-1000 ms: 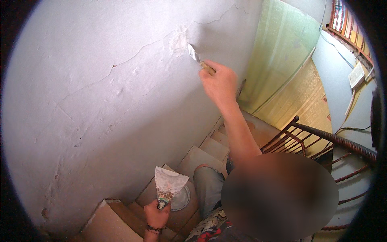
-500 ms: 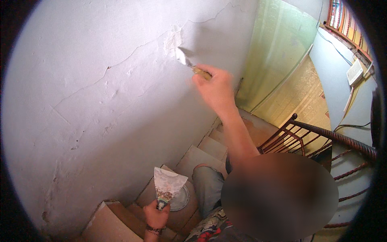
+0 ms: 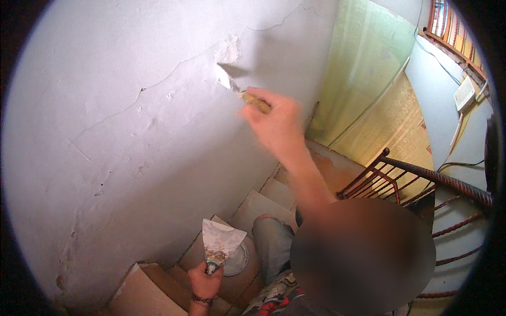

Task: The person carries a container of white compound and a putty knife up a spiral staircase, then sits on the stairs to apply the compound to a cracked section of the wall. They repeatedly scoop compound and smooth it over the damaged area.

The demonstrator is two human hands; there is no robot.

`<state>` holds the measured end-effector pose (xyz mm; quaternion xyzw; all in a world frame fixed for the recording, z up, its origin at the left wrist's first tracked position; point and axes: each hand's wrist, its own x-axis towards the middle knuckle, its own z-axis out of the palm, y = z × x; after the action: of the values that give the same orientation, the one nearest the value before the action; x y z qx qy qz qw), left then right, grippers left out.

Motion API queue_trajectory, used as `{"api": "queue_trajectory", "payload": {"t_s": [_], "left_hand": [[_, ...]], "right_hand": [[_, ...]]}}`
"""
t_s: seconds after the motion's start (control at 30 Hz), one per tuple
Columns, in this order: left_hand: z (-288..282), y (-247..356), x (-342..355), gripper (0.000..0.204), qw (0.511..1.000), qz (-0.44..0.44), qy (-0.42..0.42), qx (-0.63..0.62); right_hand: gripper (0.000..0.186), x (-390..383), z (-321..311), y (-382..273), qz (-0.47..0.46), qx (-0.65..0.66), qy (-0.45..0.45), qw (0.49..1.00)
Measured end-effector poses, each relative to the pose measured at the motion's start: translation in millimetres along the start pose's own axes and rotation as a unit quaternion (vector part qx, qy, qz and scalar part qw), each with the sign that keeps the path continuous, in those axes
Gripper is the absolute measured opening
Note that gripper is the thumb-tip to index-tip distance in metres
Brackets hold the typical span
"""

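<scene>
My right hand (image 3: 278, 122) is closed round the yellowish handle of a putty knife (image 3: 224, 77). Its blade lies against the pale wall (image 3: 174, 121), at the lower edge of a rough whitish patch (image 3: 229, 51) on a long crack. Low in the view, my left hand (image 3: 204, 284) grips a wider putty knife (image 3: 222, 237), blade pointing up. That blade is smeared with whitish and brownish material. Partly behind it, a round light-coloured container or lid (image 3: 237, 262) rests on a stair step. A blurred patch hides part of my right arm.
Tiled stairs (image 3: 258, 208) run along the wall. On the right stands a dark metal railing (image 3: 437, 179) with twisted bars. A greenish-yellow translucent panel (image 3: 363, 73) is at the back, and a white box (image 3: 465, 94) with cables hangs on the far wall.
My right hand has moved a little to the left, and the blade has slid left and slightly down below the rough patch. The left hand with the wider putty knife has hardly moved.
</scene>
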<state>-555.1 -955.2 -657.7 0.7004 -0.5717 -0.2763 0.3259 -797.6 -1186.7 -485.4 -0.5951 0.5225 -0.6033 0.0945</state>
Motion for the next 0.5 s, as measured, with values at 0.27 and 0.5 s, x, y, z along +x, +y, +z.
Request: {"api": "queue_trajectory", "payload": {"t_s": [0.27,0.5], "left_hand": [[-2.5,9.5,-0.6,0.018,1.0,-0.013,-0.003,-0.002],[-3.0,6.9,1.2,0.019,1.0,-0.011,-0.008,0.013]], "right_hand": [[0.036,50.6,-21.6,8.9,-0.021,-0.032,0.06,0.997],[0.038,57.7,-1.6,3.2,-0.11,-0.049,0.056,0.991]]}}
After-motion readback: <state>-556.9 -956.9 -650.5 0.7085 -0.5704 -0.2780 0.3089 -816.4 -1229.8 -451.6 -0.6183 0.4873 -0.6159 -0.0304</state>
